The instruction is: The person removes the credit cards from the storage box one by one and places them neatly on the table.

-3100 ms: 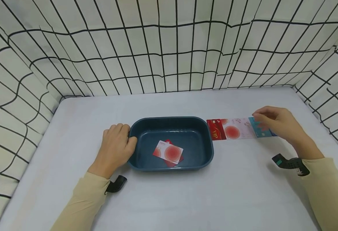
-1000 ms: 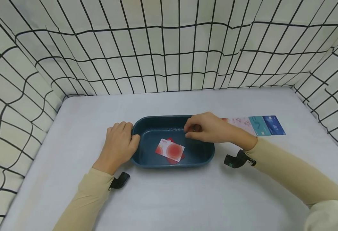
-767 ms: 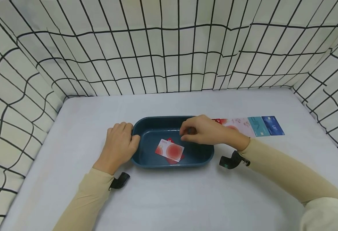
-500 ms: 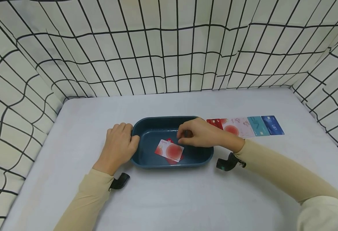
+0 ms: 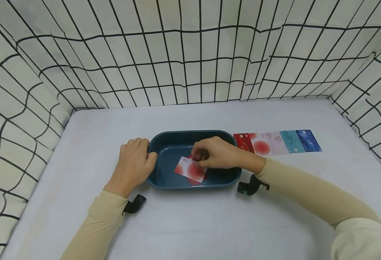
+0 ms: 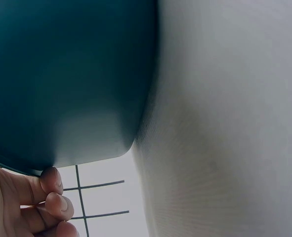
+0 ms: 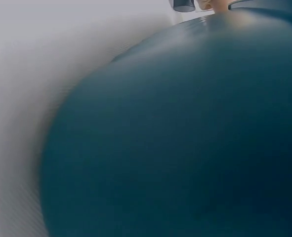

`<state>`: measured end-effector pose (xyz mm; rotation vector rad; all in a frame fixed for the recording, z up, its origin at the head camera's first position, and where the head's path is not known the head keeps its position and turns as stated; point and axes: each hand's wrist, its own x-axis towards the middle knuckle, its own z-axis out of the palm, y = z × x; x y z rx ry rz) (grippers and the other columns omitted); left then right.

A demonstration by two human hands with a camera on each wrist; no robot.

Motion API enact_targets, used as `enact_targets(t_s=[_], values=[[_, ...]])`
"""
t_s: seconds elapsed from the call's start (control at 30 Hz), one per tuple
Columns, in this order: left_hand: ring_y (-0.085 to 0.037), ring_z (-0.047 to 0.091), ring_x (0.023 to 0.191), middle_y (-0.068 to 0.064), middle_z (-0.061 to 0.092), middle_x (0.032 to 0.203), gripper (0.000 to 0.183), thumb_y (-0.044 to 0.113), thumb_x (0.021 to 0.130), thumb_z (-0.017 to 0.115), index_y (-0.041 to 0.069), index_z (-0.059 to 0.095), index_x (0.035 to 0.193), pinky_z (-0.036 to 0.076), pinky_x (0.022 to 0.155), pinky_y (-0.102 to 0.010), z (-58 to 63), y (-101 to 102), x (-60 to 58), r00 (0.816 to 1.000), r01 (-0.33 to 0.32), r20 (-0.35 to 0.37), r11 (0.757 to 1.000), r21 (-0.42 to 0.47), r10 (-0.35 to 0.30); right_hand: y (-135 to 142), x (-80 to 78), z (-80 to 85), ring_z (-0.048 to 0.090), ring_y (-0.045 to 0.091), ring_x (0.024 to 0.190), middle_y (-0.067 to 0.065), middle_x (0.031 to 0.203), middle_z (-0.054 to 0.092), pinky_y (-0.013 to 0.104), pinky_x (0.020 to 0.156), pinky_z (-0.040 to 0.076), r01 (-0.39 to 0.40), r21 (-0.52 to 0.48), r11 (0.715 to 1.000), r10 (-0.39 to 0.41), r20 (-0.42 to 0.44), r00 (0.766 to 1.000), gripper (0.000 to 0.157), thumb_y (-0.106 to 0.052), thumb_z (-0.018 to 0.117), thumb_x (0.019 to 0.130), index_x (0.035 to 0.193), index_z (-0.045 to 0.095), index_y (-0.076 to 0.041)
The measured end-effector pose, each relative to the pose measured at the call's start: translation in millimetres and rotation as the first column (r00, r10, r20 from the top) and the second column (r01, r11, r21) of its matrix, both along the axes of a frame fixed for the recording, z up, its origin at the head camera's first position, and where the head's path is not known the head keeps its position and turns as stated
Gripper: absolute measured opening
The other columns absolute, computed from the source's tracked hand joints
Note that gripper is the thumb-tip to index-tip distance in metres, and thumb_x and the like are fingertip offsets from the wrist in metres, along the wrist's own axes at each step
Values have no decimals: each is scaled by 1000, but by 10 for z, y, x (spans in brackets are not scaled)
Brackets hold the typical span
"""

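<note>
My left hand (image 5: 132, 165) grips the left end of a dark blue plastic tray (image 5: 164, 180), thumb over the rim; in the left wrist view, its curled fingers (image 6: 59, 206) show at the tray's edge. Inside the tray, a white card with a red circle (image 5: 185, 168) lies partly over a red card (image 5: 193, 182). My right hand (image 5: 221, 153) reaches in over the right side, thumb and bent fingers at the white card's upper right edge. Whether they pinch it cannot be told. In the right wrist view, the tray wall (image 7: 160, 123) hides the fingers.
Right of the tray, a row of cards lies edge to edge: a red one (image 5: 244, 141), a pale pink one with a red circle (image 5: 268, 142), a teal one (image 5: 292, 141) and a blue one (image 5: 308, 140). Black-gridded walls (image 5: 190, 54) enclose the white table (image 5: 177, 224).
My right hand has left the card row's right end, uncovering the blue card, and moved leftward and down into the tray to the white card. The left hand keeps its grip.
</note>
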<state>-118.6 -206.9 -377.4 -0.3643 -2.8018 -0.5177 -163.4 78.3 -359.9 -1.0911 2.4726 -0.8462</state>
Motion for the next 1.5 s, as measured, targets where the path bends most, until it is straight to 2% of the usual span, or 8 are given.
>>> enact_targets(t_s=[0.27,0.43,0.6,0.77,0.87,1.13,1.5], values=[[-30,44,73,-11,50,75,19,18,89,44,2,54,83,28,72,-39,15,-17,5,1000,-7,8,1000,-1,7,-70,-73,-21,67,12,91,4,105,72,21,81,59,14,10,1000,-15,120,993,43,-19,84,82,121,66,-11],[-30,44,74,-11,50,75,19,18,89,45,2,54,84,28,72,-39,18,-12,7,1000,-9,19,1000,3,9,-116,-115,-70,66,13,96,4,109,71,22,84,59,4,38,999,-10,167,986,49,-21,86,81,124,64,-10],[-29,43,73,-10,49,74,18,18,89,44,3,53,82,27,72,-38,25,-3,9,1000,-6,24,1000,3,6,-144,-132,-93,65,14,99,4,111,70,24,86,59,7,57,998,-17,179,984,59,-25,89,78,128,62,-10],[-28,43,72,-10,48,74,18,17,89,44,4,52,81,27,72,-38,34,-2,-1,1000,-4,16,1000,5,4,-189,-111,-93,63,16,103,4,115,68,23,84,59,-10,107,994,-4,129,992,67,-33,91,75,130,61,-9],[-29,44,73,-10,48,74,18,17,89,44,4,52,81,28,72,-38,31,-2,-3,1000,-5,13,1000,6,5,-209,-102,-97,63,17,105,5,117,67,23,83,59,-15,136,991,1,107,994,68,-32,91,75,131,60,-9],[-28,43,71,-9,48,73,17,17,88,44,5,52,80,26,71,-37,16,3,-3,1000,-5,20,1000,18,5,-202,-110,-82,63,18,104,6,116,68,26,85,60,3,151,988,-29,172,985,67,-23,89,78,136,57,-10],[-28,44,73,-9,48,74,17,17,88,44,4,52,80,26,71,-38,9,4,-7,1000,-3,21,1000,14,3,-181,-114,-59,64,17,101,6,113,68,27,86,60,-7,150,989,-22,189,982,62,-18,86,81,135,56,-9]])
